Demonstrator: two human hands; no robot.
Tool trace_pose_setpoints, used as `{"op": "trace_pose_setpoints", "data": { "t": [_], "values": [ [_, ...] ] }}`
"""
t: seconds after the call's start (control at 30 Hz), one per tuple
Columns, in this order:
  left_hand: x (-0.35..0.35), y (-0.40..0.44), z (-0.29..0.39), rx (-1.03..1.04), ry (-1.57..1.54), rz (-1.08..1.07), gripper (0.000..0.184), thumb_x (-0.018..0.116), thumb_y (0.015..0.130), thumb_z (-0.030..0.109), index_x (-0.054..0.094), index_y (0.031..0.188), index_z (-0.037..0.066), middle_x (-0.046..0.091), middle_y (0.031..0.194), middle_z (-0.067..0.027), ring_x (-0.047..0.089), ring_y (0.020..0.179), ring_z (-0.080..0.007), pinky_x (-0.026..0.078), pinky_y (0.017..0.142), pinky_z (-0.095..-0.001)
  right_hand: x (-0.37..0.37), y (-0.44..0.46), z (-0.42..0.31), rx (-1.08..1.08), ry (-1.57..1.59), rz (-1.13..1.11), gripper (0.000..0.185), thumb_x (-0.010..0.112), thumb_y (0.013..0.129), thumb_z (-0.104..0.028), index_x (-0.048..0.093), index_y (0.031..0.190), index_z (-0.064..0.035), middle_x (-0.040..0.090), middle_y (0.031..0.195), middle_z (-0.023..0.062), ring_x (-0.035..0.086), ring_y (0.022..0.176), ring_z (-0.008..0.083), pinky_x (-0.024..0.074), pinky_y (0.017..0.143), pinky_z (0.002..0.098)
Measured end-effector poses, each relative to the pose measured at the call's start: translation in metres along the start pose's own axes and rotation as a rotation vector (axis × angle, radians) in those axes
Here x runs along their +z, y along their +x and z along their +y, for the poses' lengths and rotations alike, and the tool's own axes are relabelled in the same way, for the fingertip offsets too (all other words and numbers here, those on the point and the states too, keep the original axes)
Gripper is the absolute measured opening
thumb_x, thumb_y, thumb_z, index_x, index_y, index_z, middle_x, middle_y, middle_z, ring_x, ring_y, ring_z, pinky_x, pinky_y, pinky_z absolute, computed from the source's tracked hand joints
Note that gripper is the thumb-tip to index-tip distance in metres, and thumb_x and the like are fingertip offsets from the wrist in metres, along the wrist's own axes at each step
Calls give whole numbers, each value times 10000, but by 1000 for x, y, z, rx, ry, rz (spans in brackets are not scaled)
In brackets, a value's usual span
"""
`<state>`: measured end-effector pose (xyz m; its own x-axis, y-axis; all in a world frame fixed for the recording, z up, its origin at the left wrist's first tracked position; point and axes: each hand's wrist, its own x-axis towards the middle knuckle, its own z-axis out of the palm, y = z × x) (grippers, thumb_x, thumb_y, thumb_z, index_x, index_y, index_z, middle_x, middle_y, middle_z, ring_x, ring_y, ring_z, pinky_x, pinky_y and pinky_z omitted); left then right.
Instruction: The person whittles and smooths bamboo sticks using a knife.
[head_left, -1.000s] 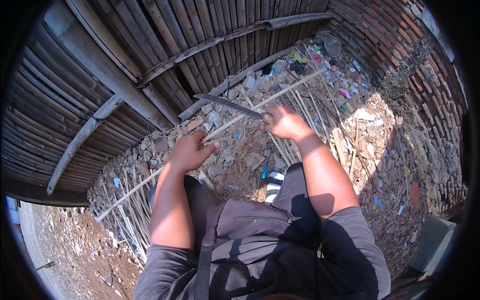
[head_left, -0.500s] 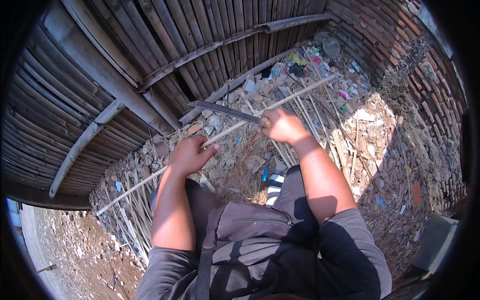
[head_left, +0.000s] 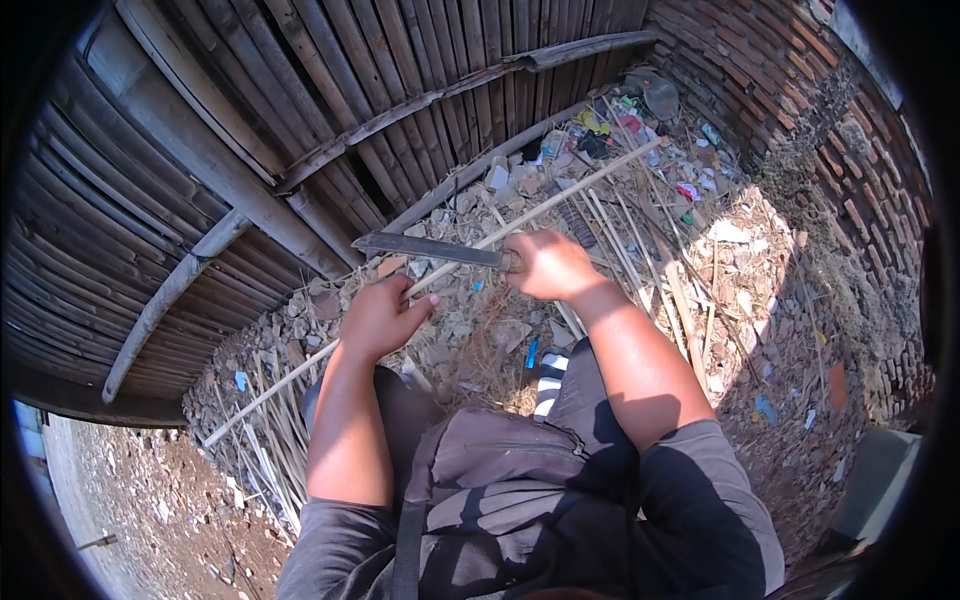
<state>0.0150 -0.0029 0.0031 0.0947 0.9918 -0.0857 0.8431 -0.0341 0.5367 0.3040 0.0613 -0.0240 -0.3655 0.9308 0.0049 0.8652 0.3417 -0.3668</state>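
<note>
Rubble floor (head_left: pixel 508 328) — left fingers (head_left: pixel 421 308) clamped round a pole (head_left: pixel 560 198), right fingers (head_left: pixel 521 244) round a knife (head_left: pixel 430 247).

Uneven brown earthen ground (head_left: pixel 180 500) carries broken grey and reddish rubble (head_left: pixel 325 305). Long, thin, pale wooden strips (head_left: pixel 616 238) lie loosely at left and right. A small bright-blue plastic-looking piece (head_left: pixel 531 354) lies near centre; a flat orange-red brick fragment (head_left: pixel 837 385) lies at right.

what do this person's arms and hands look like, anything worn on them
The left hand and right hand are bare: no gloves, and no rings or watch can be seen. The left forearm and right forearm are uncovered. The left sleeve and right sleeve are short and dark grey, with no markings visible.
</note>
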Motion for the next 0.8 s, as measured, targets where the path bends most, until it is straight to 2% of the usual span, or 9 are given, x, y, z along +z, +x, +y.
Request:
{"op": "trace_pose_setpoints", "data": {
  "t": [0.07, 0.3, 0.4, 0.5, 0.6, 0.63, 0.73, 0.8],
  "values": [
    [-2, 0, -2, 13, -5, -1, 582, 770, 877, 576, 713, 982, 7, 700, 780, -184, 715, 774, -388, 541, 711, -477, -9, -1, -4, 22, 25, -63, 569, 799, 851, -418, 667, 1328, -139, 714, 1222, 190, 681, 1182, 377, 559, 1000, 495],
    [-5, 0, -3, 7, -3, 17, 553, 768, 889, 560, 705, 961, 15, 688, 748, -168, 709, 745, -380, 531, 687, -476, -20, 3, 39, 219, 65, 40, 594, 790, 863, -437, 675, 1324, -81, 677, 1349, 212, 642, 1254, 400, 521, 1068, 477],
    [-5, -1, 1, 21, 13, 29, 544, 771, 890, 554, 709, 959, 19, 684, 733, -161, 707, 727, -373, 530, 676, -471, -17, 5, 46, 199, 83, 27, 600, 789, 863, -437, 669, 1340, -93, 676, 1350, 209, 639, 1255, 397, 518, 1079, 474],
    [-4, 0, -1, 26, 22, 35, 541, 771, 891, 554, 714, 957, 21, 684, 728, -157, 708, 722, -370, 532, 675, -466, 12, 9, 59, 12, 16, 182, 598, 785, 862, -430, 665, 1350, -107, 690, 1322, 199, 646, 1242, 390, 524, 1073, 475],
    [-2, 0, -1, 34, 10, 35, 539, 769, 894, 554, 722, 961, 22, 685, 732, -158, 709, 727, -369, 534, 679, -465, -11, 5, 18, 133, 52, -27, 584, 792, 850, -421, 677, 1339, -123, 706, 1284, 192, 651, 1234, 378, 532, 1062, 475],
    [-2, 0, 0, 30, 7, 34, 539, 768, 895, 555, 724, 963, 21, 686, 733, -158, 709, 727, -369, 534, 680, -465, -4, 4, 16, 46, 24, 54, 573, 802, 834, -410, 689, 1320, -128, 719, 1249, 186, 666, 1209, 378, 544, 1043, 479],
    [-1, 0, -1, 23, -4, 30, 543, 766, 896, 557, 728, 970, 20, 684, 734, -158, 708, 728, -370, 535, 684, -465, -24, -1, -8, 121, 27, -99, 562, 808, 824, -406, 699, 1301, -129, 724, 1238, 184, 683, 1174, 385, 552, 1028, 484],
    [-1, 1, -3, 26, -11, 29, 547, 764, 896, 559, 728, 973, 19, 681, 732, -157, 705, 727, -371, 534, 683, -465, -19, -1, -3, 107, 52, -53, 561, 809, 819, -403, 699, 1294, -126, 728, 1228, 183, 692, 1156, 389, 555, 1020, 488]
  ]
}}
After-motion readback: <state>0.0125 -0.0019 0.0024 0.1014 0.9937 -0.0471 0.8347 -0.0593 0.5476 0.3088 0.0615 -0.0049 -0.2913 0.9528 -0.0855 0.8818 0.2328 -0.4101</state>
